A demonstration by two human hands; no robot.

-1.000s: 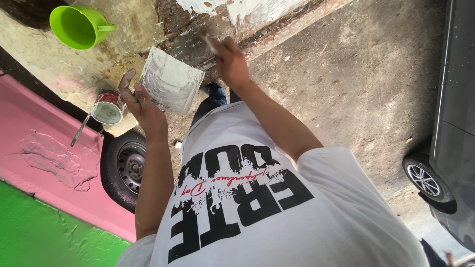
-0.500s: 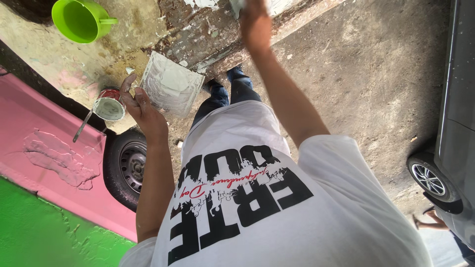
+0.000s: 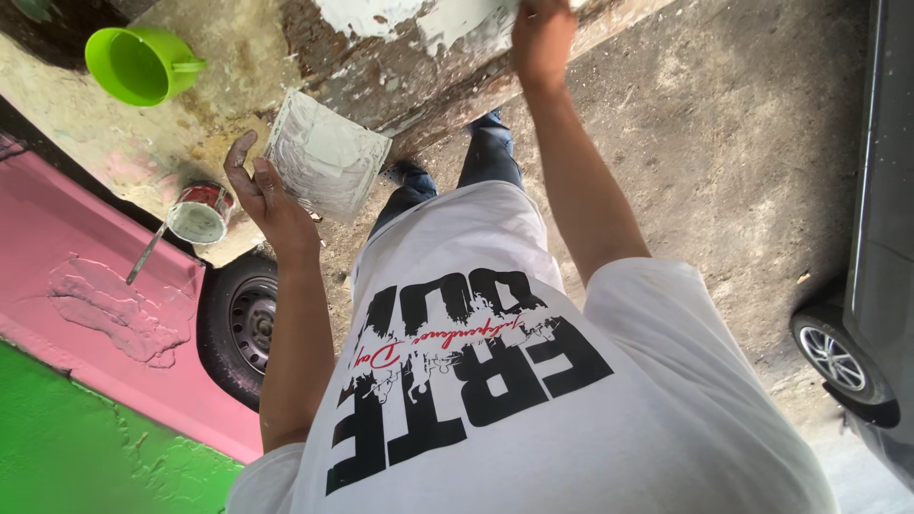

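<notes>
Left hand fingers gripping putty-smeared board, green cup and tin nearby; right hand grip unclear.

Support surface: weathered concrete ledge, stained and flaking, with white filler smeared along its wooden edge at 12 o'clock. On it: green plastic jug at 10 o'clock; open small can at 9 o'clock, with a stick in it, leaning out.
</notes>
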